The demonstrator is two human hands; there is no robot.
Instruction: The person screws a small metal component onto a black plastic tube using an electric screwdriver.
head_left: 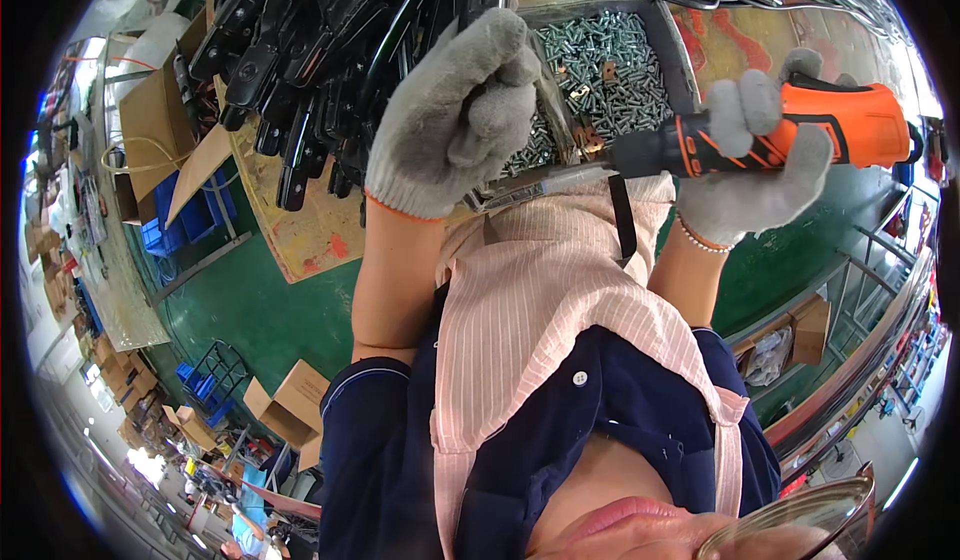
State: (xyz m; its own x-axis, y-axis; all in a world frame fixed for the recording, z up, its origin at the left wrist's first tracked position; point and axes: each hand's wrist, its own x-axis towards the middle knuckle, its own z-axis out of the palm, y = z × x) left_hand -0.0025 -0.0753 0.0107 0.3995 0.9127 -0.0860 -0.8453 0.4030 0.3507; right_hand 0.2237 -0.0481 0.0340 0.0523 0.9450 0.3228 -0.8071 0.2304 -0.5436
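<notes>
Hands: right (760,170) grips driver (790,130) beside screw-filled tray (680,55).

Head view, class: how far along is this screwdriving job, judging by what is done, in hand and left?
Done: cannot be told; no finished pieces are clearly set apart. In hand: the gloved left hand grips a black part against the tray edge, while the right hand holds the orange power screwdriver aimed toward it. Left: a heap of black parts and a tray of screws suggest plenty.

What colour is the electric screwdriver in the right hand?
The electric screwdriver is orange and black, seen in the head view.
</notes>
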